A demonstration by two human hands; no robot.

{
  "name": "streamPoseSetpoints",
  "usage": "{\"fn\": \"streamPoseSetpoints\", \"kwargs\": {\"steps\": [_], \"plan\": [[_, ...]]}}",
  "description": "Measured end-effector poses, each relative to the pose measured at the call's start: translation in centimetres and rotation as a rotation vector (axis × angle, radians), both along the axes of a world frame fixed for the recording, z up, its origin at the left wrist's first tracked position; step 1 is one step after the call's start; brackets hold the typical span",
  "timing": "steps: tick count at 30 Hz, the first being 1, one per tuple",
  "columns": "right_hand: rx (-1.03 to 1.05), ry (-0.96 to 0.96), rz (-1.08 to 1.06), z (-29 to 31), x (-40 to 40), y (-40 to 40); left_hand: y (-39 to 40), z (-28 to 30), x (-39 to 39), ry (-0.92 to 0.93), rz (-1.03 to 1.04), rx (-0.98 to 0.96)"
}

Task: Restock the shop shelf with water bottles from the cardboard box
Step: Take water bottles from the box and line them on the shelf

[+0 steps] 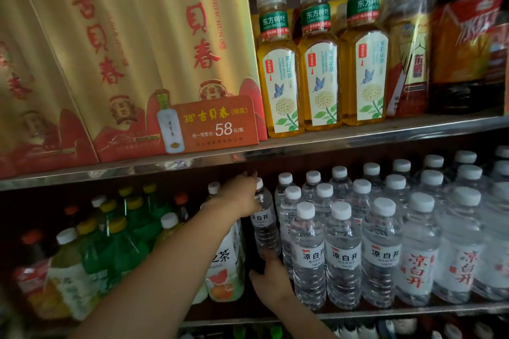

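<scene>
Gold boxes (91,58) with red writing fill the top shelf (358,133) on the left side. Yellow tea bottles (321,63) stand just beside them. Lower down, many clear water bottles (385,242) with white caps stand in rows on the lower shelf (399,311). Green soda bottles (121,239) stand on the left of that shelf. One water bottle (265,224) is held up, a bit tilted, in the gap between a fruit tea bottle (224,272) and the rows of water. The left hand (242,195) is wrapped around its top part. The right hand (271,281) holds it from below, fingers pressed on its bottom. An orange price sign (214,124) leans on the gold boxes.
</scene>
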State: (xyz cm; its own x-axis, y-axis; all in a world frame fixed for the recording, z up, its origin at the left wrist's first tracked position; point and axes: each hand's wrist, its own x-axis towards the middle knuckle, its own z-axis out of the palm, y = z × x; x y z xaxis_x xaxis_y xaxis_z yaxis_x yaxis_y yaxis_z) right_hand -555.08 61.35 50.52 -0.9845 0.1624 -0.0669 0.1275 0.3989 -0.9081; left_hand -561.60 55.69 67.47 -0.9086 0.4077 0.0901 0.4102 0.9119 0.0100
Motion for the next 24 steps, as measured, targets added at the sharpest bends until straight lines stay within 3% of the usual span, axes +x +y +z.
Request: {"fn": "streamPoseSetpoints", "kwargs": {"steps": [6, 9, 14, 19, 24], "plan": [[0.052, 0.021, 0.041, 2.2, 3.5, -0.3, -3.6, 1.5, 4.9, 0.045, 0.023, 0.115], [0.205, 0.066, 0.058, 4.4, 5.9, -0.9, -6.7, 2.4, 8.1, 0.051, 0.049, 0.150], [0.277, 0.144, 0.219, 8.2, 10.3, -2.8, -13.0, 3.5, 15.2, 0.037, 0.102, 0.238], [0.472, 0.173, 0.371, 9.3, 14.6, -7.1, -21.3, 1.9, 22.9, 0.079, 0.225, 0.131], [0.658, 0.174, 0.545, 8.9, 19.8, -13.5, -29.8, -3.8, 31.9, -0.058, 0.360, 0.055]]}}
